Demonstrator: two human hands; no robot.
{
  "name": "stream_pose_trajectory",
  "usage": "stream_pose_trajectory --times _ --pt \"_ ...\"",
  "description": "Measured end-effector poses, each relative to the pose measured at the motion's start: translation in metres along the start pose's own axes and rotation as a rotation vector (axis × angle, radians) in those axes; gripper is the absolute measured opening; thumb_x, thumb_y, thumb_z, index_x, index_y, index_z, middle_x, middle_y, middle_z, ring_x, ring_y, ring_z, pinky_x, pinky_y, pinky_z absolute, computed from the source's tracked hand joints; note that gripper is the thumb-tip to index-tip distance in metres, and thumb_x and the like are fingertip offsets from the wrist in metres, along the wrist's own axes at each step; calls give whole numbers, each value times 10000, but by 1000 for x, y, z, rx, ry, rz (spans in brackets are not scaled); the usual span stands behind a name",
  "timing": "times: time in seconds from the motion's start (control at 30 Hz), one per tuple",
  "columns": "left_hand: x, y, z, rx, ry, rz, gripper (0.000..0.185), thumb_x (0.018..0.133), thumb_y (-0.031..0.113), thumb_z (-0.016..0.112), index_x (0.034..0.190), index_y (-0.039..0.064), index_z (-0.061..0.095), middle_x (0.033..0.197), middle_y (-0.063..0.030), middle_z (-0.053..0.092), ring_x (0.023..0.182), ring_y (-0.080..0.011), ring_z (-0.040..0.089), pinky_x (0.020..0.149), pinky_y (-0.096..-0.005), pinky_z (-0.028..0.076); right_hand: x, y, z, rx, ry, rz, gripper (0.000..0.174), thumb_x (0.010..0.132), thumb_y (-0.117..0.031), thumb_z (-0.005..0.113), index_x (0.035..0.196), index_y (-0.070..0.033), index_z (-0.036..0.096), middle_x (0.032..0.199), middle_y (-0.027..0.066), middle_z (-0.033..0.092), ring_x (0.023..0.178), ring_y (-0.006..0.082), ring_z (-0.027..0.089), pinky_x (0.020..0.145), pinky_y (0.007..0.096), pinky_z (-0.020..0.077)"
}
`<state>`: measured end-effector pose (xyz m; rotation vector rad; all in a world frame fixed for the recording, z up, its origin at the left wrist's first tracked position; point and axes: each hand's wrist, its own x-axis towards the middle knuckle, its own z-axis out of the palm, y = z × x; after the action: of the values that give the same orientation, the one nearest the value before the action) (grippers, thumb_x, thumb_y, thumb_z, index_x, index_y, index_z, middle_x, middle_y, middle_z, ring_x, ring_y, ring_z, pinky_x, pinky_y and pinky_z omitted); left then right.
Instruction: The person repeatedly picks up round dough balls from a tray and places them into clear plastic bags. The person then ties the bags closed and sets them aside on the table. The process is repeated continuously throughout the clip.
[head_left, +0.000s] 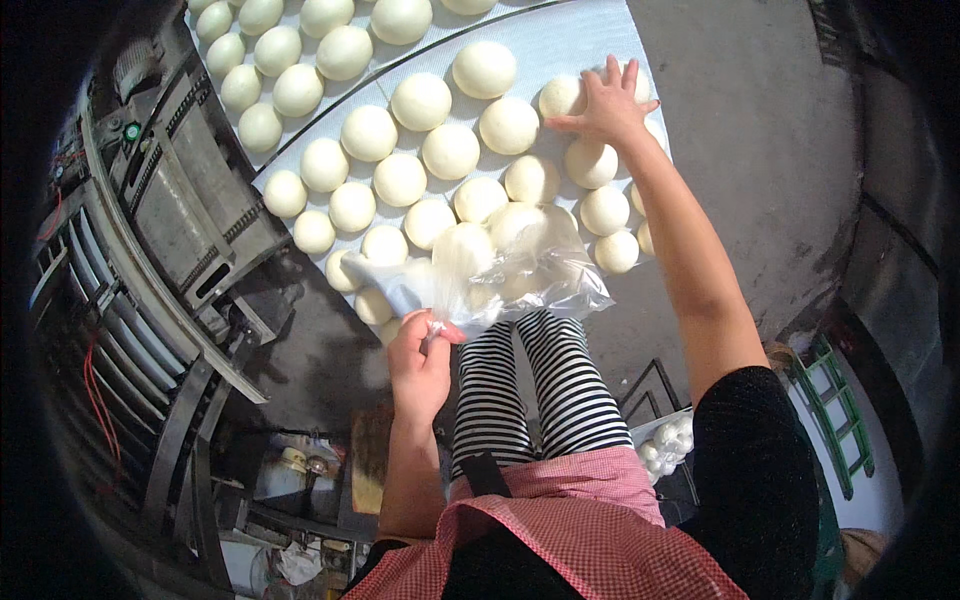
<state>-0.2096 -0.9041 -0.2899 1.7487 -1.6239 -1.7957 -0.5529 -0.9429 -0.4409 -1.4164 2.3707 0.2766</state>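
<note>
My left hand (421, 367) grips the gathered end of a clear plastic bag (559, 274), which spreads over the near part of a tray. Pale round buns (463, 251) show through the film; whether they lie inside the bag or beneath it, I cannot tell. My right hand (611, 105) reaches to the far right corner with fingers spread. Its thumb lies over a bun (561, 97), and another bun (639, 84) is partly hidden behind the fingers. Many more buns (451, 151) rest in loose rows on the tray's pale mesh lining (577, 34).
Beyond a dark gap lies a second bun-covered tray (375, 64). Machinery with metal rails and a chain (217, 247) stands at the left. On the right are a concrete floor (742, 150), a green rack (836, 412), and a plastic bag of white round items (666, 446) by my hip.
</note>
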Motion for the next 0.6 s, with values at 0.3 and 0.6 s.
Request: stream_pose_trajectory --times 0.3,0.6 --pt "18 18 -11 -588 -258 -194 428 811 197 553 1134 -82 523 659 -53 562 636 -111 502 714 -231 375 42 98 34 494 48 -243 719 752 -641 577 1097 -11 626 1223 187 528 1150 309 507 956 470 436" --pt "18 27 3 -603 -360 -323 544 935 146 305 1458 27 214 578 -39 475 490 -105 418 497 -213 372 -203 -48 -30 2221 -502 259 791 793 -592 513 1376 -75 373 1386 163 409 1277 313 415 1051 497 329"
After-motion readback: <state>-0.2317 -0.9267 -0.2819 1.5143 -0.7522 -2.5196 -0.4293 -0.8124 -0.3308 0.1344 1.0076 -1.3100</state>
